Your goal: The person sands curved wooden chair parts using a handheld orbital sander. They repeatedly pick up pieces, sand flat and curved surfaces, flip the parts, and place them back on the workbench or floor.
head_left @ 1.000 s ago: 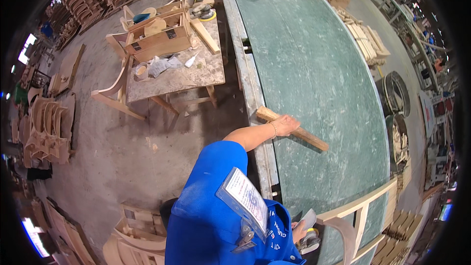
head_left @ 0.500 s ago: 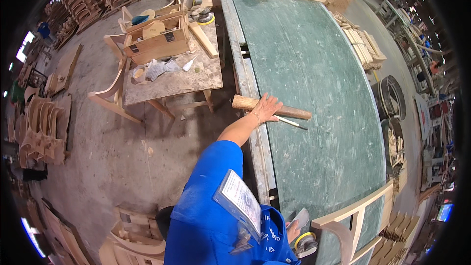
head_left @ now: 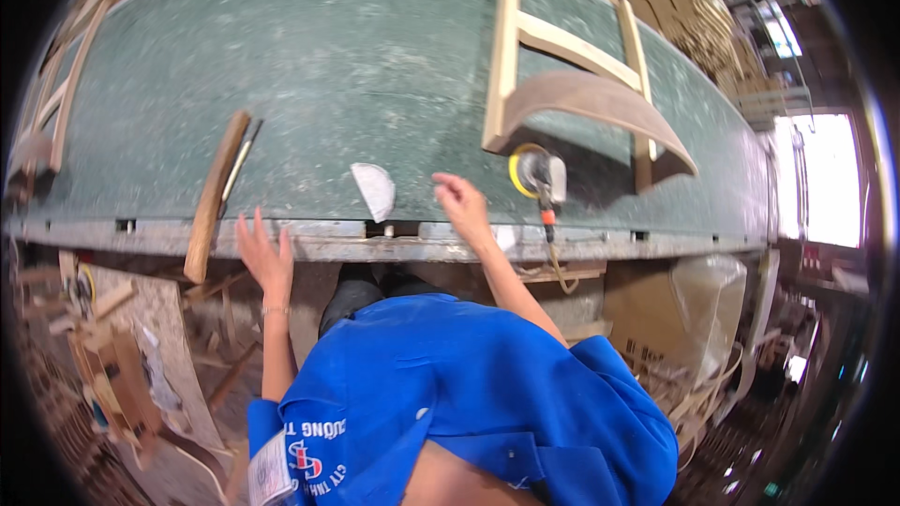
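Note:
My left hand (head_left: pixel 265 253) is over the bench's near edge, fingers spread and holding nothing. Just left of it, a brown wooden stick (head_left: pixel 217 192) lies with its lower end jutting past the edge, and a thin pen-like rod (head_left: pixel 241 164) rests alongside. Between my hands a folded pale sanding disc (head_left: pixel 375 190) lies on the green bench top (head_left: pixel 309 66). To its right my right hand (head_left: pixel 461 209) is slightly above the surface, fingers loosely extended with nothing visible in them. Farther right sits a sander (head_left: pixel 539 174) with a yellow-rimmed pad and a hose.
A wooden chair frame (head_left: pixel 577 84) with a curved rail stands on the bench at right; another frame (head_left: pixel 75 84) is at far left. Stacked wood pieces (head_left: pixel 666 5) lie beyond the bench. Below the near edge are a cardboard box (head_left: pixel 647 309) and, at left, a small table (head_left: pixel 150 328).
My view has swung right to face the bench. My left hand has come off the wooden stick. The folded sanding disc, earlier in my right hand, now lies on the bench.

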{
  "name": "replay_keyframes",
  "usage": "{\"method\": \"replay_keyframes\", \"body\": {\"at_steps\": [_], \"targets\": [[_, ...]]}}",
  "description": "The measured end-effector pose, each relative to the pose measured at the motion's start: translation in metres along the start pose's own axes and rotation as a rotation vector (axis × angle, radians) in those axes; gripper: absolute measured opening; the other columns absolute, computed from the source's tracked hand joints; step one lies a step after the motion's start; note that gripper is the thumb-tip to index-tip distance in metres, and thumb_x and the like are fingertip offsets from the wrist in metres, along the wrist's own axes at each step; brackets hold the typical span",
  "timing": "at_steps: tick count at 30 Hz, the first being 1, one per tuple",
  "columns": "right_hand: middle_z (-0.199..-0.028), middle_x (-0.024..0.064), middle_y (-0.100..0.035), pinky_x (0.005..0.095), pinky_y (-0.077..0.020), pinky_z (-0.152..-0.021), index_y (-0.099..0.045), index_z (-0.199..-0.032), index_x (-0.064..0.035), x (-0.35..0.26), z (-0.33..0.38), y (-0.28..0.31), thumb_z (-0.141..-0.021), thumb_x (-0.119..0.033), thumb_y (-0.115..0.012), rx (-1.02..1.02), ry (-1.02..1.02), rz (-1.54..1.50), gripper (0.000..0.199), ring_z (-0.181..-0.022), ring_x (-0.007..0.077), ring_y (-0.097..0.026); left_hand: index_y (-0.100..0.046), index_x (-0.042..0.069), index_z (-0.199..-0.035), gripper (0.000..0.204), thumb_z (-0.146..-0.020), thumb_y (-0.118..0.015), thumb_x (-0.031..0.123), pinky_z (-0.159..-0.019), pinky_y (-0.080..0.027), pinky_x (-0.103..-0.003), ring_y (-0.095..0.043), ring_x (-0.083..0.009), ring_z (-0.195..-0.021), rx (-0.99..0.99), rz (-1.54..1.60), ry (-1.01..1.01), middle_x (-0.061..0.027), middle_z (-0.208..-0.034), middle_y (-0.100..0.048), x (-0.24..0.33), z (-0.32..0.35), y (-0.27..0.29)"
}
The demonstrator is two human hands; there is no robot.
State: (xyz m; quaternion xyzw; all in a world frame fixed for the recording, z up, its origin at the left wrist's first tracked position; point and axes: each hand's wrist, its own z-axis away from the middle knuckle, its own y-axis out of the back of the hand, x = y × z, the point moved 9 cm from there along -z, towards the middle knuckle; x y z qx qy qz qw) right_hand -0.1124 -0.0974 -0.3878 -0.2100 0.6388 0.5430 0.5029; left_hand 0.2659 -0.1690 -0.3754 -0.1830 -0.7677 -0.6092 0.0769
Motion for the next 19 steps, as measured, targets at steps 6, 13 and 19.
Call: {"method": "replay_keyframes", "body": {"at_steps": [6, 13, 19], "targets": [[-0.118, 0.0182, -0.053, 0.0440, -0.0433, -0.087, -0.051, -0.127, -0.0128, -0.013, 0.014, 0.171, -0.068, -0.024, -0.076, 0.534, 0.077, 0.882, 0.065, -0.109, 0.0367, -0.050, -0.045, 0.008, -0.134, 0.055, -0.084, -0.062, 0.022, -0.106, -0.027, -0.049, -0.033, -0.0417, -0.130, -0.085, 0.006, 0.094, -0.0250, -0.138, -0.038, -0.022, 0.058, 0.006], [-0.133, 0.0120, -0.049, 0.0428, -0.0393, -0.101, -0.035, -0.142, -0.0221, 0.059, -0.023, 0.177, -0.071, -0.025, -0.073, 0.170, -0.119, 0.728, 0.080, -0.121, 0.0327, -0.045, -0.051, 0.006, -0.126, 0.047, -0.082, -0.062, 0.017, -0.101, -0.034, -0.046, -0.041, -0.0392, -0.123, -0.032, 0.108, 0.067, -0.0216, -0.130, -0.045, -0.005, 0.048, 0.027], [-0.131, 0.0201, -0.051, 0.0439, -0.0383, -0.101, -0.039, -0.138, -0.0111, 0.044, -0.051, 0.144, -0.066, -0.020, -0.073, 0.139, 0.000, 0.511, 0.081, -0.117, 0.0360, -0.050, -0.052, 0.010, -0.125, 0.048, -0.079, -0.065, 0.016, -0.103, -0.035, -0.045, -0.041, -0.0356, -0.126, -0.001, 0.137, 0.230, -0.0181, -0.132, -0.045, -0.029, 0.091, 0.047]]}}
